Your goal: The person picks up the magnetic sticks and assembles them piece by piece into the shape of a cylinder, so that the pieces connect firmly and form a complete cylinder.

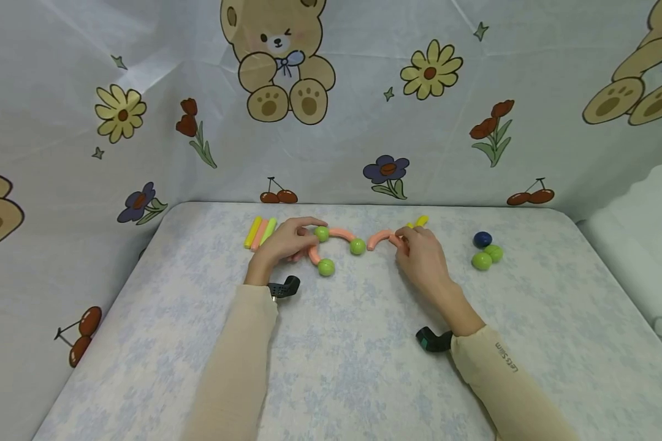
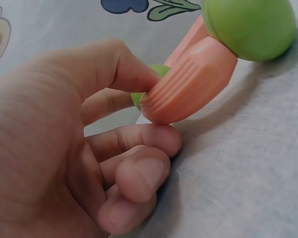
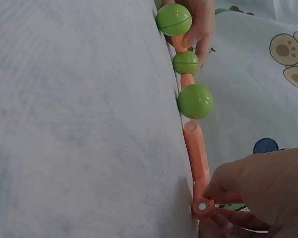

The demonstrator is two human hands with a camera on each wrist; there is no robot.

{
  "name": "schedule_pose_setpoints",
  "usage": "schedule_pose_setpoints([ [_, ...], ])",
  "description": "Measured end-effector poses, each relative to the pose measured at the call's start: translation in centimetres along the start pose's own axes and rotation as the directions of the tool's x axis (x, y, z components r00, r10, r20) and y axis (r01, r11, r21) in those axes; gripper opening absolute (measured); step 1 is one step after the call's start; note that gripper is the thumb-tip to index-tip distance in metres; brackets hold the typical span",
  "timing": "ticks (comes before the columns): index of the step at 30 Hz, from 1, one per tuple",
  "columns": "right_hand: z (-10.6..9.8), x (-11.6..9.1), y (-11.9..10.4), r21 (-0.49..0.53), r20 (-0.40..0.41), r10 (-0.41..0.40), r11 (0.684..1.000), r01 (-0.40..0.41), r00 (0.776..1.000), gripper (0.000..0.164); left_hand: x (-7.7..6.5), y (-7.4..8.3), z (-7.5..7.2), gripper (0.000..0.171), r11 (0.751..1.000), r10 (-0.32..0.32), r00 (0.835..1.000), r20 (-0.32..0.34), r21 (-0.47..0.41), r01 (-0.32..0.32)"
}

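Blue-mottled cloth (image 1: 342, 355) covers the tabletop before a bear-print backdrop (image 1: 342, 153). On it, near the far edge, a curved pink rod (image 1: 380, 236) lies left to right, arching toward the backdrop; its left end faces the adjacent green ball (image 1: 357, 246) across a narrow gap. At its other end the right hand (image 1: 423, 257), nearer of the two, pinches pink plastic; whether that is the same rod or another cannot be told. Past that ball, the left hand (image 1: 287, 244) pinches a ribbed pink rod (image 2: 188, 84) between two more green balls (image 1: 326, 267).
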State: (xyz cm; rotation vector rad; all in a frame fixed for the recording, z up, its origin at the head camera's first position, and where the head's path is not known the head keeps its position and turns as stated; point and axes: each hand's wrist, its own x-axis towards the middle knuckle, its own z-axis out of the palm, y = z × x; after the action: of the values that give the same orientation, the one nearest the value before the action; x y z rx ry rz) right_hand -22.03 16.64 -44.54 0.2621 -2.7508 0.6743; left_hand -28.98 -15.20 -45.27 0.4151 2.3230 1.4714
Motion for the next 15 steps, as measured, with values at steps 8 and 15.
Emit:
schedule_pose_setpoints([
  [8,0.15,0.06,0.22,-0.002,0.105,0.049,0.999,-0.049,0.993,0.029,0.03,0.02,-0.19,0.041,1.0,-0.012,1.0,0.001,0.006,0.012],
  [15,-0.02,0.12,0.3,0.036,0.141,0.063,0.997,-0.068,0.988,0.031,-0.01,0.07,-0.15,0.041,1.0,-0.019,1.0,-0.003,0.012,0.019],
])
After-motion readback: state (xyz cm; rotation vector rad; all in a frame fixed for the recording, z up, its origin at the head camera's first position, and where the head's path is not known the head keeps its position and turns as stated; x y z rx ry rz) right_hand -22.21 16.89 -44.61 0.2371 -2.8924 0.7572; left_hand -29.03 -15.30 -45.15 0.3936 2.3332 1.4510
